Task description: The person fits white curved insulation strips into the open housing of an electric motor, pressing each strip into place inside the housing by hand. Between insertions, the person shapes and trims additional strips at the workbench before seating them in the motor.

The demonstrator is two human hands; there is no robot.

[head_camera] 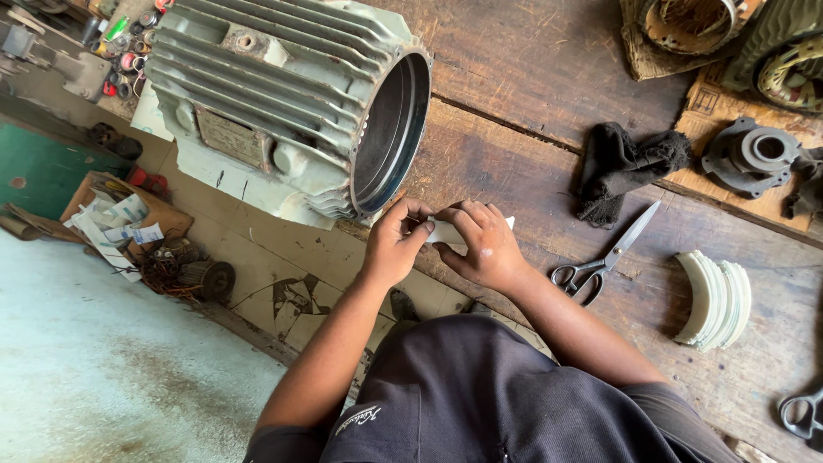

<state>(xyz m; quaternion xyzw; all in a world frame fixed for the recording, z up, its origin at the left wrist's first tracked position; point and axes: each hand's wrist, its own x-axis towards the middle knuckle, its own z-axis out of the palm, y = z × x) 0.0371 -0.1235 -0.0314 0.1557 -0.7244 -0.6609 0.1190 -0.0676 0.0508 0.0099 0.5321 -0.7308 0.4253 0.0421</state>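
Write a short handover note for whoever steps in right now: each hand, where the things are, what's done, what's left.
Left hand and right hand: both pinch one white paper strip, at the open mouth of the finned motor housing lying on the wooden bench.
Scissors lie right of the hands; a stack of curved white strips beyond them; black rag above.
Done: strips cut and curved.
Left: the housing bore looks empty; the held strip is not in.

- Soft, even daylight; the scene is bright enough throughout, with no harsh glare.
- The pale floor (103, 369) at lower left is the brightest area, slightly washed out.
- Shadows are faint and short: a dim one under the scissors (604, 257), a darker one inside the motor housing (291, 103).
- Focus is sharp at the centre.
- The wide lens bends the worktop (531, 171) planks towards the edges.
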